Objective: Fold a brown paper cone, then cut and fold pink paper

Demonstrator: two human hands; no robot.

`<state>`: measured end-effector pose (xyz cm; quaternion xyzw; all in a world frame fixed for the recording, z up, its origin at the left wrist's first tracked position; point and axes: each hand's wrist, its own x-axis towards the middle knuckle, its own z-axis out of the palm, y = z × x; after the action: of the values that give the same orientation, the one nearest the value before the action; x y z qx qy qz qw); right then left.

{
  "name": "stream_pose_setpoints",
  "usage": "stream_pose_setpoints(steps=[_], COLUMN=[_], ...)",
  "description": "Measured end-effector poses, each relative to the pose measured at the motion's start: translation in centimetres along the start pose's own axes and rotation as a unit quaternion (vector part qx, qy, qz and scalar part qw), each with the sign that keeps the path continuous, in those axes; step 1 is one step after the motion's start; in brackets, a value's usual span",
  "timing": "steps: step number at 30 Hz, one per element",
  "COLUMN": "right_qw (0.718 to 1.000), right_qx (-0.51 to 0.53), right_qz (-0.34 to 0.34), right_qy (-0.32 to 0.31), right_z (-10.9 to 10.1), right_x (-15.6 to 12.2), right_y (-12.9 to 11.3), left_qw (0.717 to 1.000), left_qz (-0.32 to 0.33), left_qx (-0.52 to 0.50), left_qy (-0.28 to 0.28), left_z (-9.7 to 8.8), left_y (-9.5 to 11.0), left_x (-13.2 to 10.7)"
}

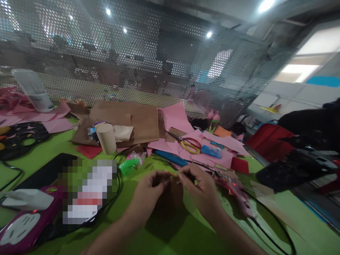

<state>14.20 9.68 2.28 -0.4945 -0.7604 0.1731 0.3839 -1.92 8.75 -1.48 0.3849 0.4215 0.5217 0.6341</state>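
Note:
My left hand and my right hand meet over the green tabletop, both closed in a pinch. Between their fingertips is a small thin orange-yellow strip; its exact kind is too small to make out. Below it, between the hands, shows a dark brownish patch, and I cannot tell whether it is paper or shadow. Just beyond the fingers lies a blue tool-like object. Closest to my right hand on the right is a pink glue gun with a red light and a black cord.
Scissors with red and yellow handles rest on pink paper. A cardboard tube stands by brown paper. On the left are a purple power strip, a dark phone-like slab and a clear bottle. Perforated metal screen behind.

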Motion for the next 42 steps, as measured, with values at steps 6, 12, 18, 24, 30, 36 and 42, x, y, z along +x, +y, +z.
stream_pose_setpoints(steps=[6, 12, 18, 24, 30, 36, 42], right_qw=[0.999, 1.000, 0.996, 0.993, 0.954, 0.901, 0.913], right_qx=[-0.008, -0.019, 0.011, 0.053, 0.243, 0.369, 0.330], right_qz=[0.035, -0.003, -0.018, 0.068, 0.178, 0.230, 0.235], right_qy=[0.034, 0.011, -0.087, -0.079, -0.011, 0.009, -0.046], right_z=[-0.8, -0.5, -0.3, 0.1, 0.5, 1.2, 1.5], right_x=[0.6, 0.7, 0.5, 0.5, 0.6, 0.3, 0.0], right_y=[1.1, 1.5, 0.4, 0.6, 1.0, 0.6, -0.1], left_qw=[1.000, 0.999, 0.997, 0.999, 0.990, 0.989, 0.992], left_qz=[0.002, 0.020, 0.043, 0.006, -0.024, 0.000, -0.047], left_qx=[-0.018, 0.026, 0.071, 0.001, -0.125, -0.147, -0.119], left_qy=[0.002, 0.014, 0.002, 0.036, 0.068, 0.007, 0.007], left_z=[-0.1, -0.2, -0.3, -0.6, -0.2, 0.1, 0.2], left_y=[-0.1, 0.4, 0.3, 0.7, 1.4, 0.3, -0.3], left_x=[-0.1, -0.1, -0.1, -0.2, -0.4, -0.3, -0.4])
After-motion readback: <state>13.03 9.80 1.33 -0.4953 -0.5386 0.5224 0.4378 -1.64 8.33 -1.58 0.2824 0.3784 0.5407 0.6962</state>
